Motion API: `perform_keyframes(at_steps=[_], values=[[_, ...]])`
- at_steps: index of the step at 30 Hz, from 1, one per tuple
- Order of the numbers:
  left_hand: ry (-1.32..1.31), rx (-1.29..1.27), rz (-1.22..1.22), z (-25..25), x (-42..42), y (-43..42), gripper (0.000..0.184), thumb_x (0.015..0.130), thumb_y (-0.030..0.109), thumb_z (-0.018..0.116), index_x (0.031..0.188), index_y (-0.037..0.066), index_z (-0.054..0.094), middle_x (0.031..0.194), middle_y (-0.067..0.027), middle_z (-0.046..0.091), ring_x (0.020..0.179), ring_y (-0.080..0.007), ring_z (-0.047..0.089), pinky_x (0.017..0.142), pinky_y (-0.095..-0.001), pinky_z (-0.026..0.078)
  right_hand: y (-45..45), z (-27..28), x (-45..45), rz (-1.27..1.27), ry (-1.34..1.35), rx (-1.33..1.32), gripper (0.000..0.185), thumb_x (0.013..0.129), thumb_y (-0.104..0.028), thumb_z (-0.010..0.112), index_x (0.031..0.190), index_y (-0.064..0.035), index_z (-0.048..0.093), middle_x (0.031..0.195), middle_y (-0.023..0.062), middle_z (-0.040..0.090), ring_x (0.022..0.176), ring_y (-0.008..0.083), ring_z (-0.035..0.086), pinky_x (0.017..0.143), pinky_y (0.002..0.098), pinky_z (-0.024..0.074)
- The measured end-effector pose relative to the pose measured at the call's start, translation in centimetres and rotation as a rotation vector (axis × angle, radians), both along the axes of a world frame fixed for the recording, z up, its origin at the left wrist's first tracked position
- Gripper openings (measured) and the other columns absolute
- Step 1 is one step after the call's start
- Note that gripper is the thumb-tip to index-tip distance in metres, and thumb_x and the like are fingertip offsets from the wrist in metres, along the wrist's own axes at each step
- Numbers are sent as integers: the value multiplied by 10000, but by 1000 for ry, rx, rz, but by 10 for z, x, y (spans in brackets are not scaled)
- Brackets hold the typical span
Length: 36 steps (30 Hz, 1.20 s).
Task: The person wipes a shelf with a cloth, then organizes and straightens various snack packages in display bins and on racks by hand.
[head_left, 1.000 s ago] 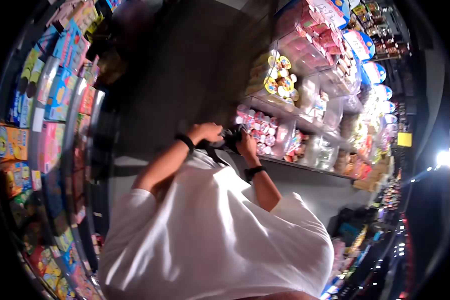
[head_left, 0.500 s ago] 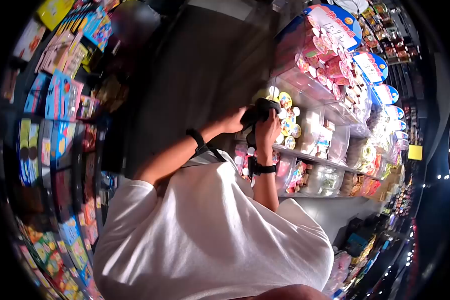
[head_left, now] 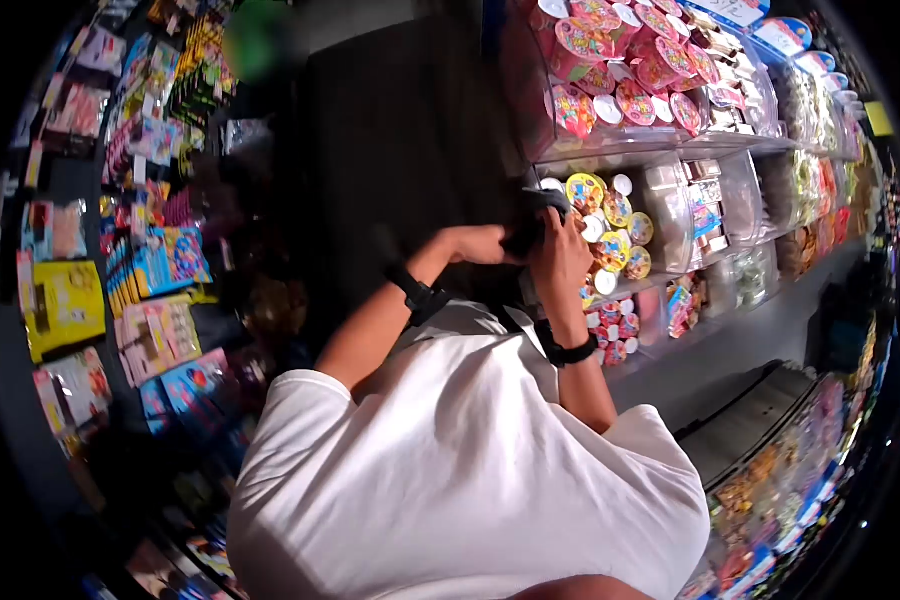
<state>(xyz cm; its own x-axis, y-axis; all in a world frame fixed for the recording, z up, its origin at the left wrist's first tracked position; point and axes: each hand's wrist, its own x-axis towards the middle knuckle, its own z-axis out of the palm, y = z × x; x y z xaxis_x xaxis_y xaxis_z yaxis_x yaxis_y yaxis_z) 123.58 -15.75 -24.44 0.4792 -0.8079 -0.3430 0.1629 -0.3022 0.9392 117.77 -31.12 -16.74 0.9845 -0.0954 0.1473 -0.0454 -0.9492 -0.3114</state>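
Observation:
Both of my hands are in front of my chest, at the edge of the clear shelf bins. My right hand (head_left: 562,255) is closed around a dark grey and black item (head_left: 544,202) with a rounded top; its kind cannot be made out. My left hand (head_left: 475,245) touches the same item from the left, its fingers closed at the lower side. Fingertips and part of the item are hidden. Just beyond the right hand are small yellow-lidded cups (head_left: 615,210) in a clear bin, and a black band (head_left: 567,350) is around each wrist.
Pink-lidded cups (head_left: 635,70) fill the upper clear bin. Other bins (head_left: 705,205) with packaged sweets run off to the right. A shelf with hanging packets (head_left: 160,255) stands on the left. Dark floor (head_left: 390,130) lies between, and a grey surface (head_left: 745,420) is at the lower right.
The view has turned, so the shelves appear shifted and the cups look nearer. My hands sit slightly further right in view and still hold the dark item together.

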Motion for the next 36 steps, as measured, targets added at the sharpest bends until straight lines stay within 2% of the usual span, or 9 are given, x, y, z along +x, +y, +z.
perform_keyframes(at_steps=[4, 12, 17, 24, 28, 31, 32, 34, 36], values=[[-134, 196, -291, 51, 46, 10, 465, 859, 294, 701, 1180, -25, 593, 1068, -153, 677, 1005, -214, 617, 884, -351, 473, 13, 0, 3, -122, -45, 89, 378, 714, -68, 647, 1072, -184, 622, 958, 95, 626, 803, 331, 650, 634, 409, 510], [-469, -114, -238, 126, 139, 39, 464, 842, 143, 639, 1275, 11, 540, 1255, -197, 549, 1189, -333, 535, 1016, -351, 411, 49, 12, 68, -284, -577, 186, 393, 770, -43, 635, 1162, -38, 599, 906, 213, 611, 782, 415, 610, 634, 459, 484], [-544, -310, -202, 98, 165, 41, 528, 761, -35, 504, 1285, 23, 537, 1279, -156, 512, 1276, -323, 443, 1089, -348, 332, 81, 9, 91, -494, -616, 180, 392, 815, -54, 654, 1187, 36, 571, 1072, 240, 634, 1008, 410, 621, 906, 419, 477], [-412, -329, -282, 101, 178, 38, 496, 762, -33, 458, 1249, 8, 539, 1209, -167, 546, 1197, -315, 498, 1042, -366, 368, 108, 7, 109, -721, -734, 184, 313, 784, 2, 648, 1090, 52, 604, 961, 239, 648, 897, 437, 620, 795, 433, 492], [-547, -407, -323, 99, 176, 51, 725, 722, -96, 445, 1427, 70, 413, 1371, -178, 493, 1320, -334, 423, 1110, -365, 322, 114, 10, 115, -800, -712, 126, 261, 859, -2, 606, 1112, 59, 597, 997, 214, 664, 897, 330, 666, 838, 387, 509], [-500, -483, -460, 125, 201, 75, 831, 688, -120, 455, 1485, 68, 313, 1472, -220, 375, 1382, -360, 337, 1123, -394, 319, 104, -18, 129, -450, -1029, -65, 320, 888, -53, 599, 1195, 25, 550, 1082, 239, 636, 939, 369, 652, 864, 446, 504], [-711, -483, -370, 111, 204, 82, 814, 710, -95, 498, 1485, 38, 286, 1468, -230, 371, 1356, -379, 367, 1108, -394, 345, 108, -17, 141, -422, -1021, 13, 341, 896, -70, 605, 1211, 32, 527, 1074, 241, 633, 950, 368, 643, 867, 441, 500], [-533, -357, -399, 114, 217, 97, 808, 736, -61, 549, 1485, 18, 259, 1475, -219, 365, 1347, -381, 374, 1112, -385, 343, 120, -6, 166, -441, -937, 10, 369, 907, -76, 608, 1233, 48, 489, 1054, 238, 628, 951, 355, 632, 867, 427, 494], [-698, -608, -235, 118, 236, 111, 833, 730, -27, 595, 1487, 17, 249, 1470, -208, 379, 1321, -378, 409, 1088, -389, 367, 137, 6, 202, -454, -938, 165, 347, 889, -18, 609, 1200, 70, 481, 1052, 222, 603, 936, 322, 607, 860, 420, 482]])
